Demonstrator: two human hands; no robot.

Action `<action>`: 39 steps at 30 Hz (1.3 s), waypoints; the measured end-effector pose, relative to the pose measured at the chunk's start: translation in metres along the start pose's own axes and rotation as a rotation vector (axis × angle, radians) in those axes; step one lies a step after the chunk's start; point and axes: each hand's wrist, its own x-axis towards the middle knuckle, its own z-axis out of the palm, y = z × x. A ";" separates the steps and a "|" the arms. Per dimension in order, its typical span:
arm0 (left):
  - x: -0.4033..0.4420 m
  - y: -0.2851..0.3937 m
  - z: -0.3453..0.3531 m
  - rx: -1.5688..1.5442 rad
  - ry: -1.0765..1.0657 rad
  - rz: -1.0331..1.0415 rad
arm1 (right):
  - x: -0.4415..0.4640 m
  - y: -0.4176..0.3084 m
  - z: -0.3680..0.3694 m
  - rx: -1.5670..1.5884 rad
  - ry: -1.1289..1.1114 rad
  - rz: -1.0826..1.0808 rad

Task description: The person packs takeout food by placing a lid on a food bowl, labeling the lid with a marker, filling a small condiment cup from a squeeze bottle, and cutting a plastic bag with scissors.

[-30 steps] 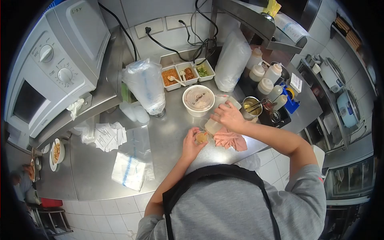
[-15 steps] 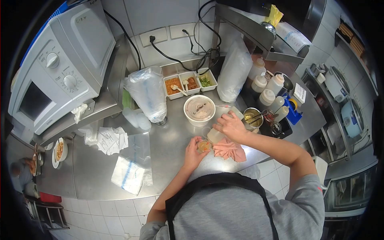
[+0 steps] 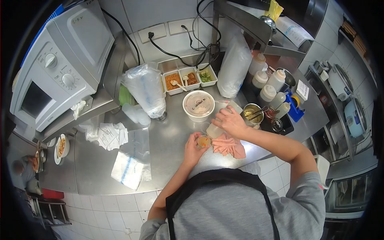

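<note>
— Where is the small cup [image 3: 204, 141] held?
— Near the front edge of the tabletop [image 3: 172, 130], clamped in the fingers of the left hand [image 3: 193, 151].
— And the pale container [image 3: 214, 131]?
— Gripped by the fingers of the right hand [image 3: 231, 122].

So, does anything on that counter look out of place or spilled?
No spill shows. The crumpled pink cloth lies bunched near the right hand, and the white printed paper slips overlap untidily; otherwise nothing stands out.
</note>
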 end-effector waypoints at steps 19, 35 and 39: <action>0.002 -0.007 0.004 -0.020 -0.006 0.018 | 0.000 0.000 0.001 0.009 -0.054 0.032; 0.002 -0.009 0.007 -0.076 -0.022 0.024 | -0.008 -0.002 0.008 0.030 0.088 0.008; 0.003 -0.007 0.006 -0.051 -0.023 0.019 | -0.007 -0.001 0.011 0.050 0.038 0.019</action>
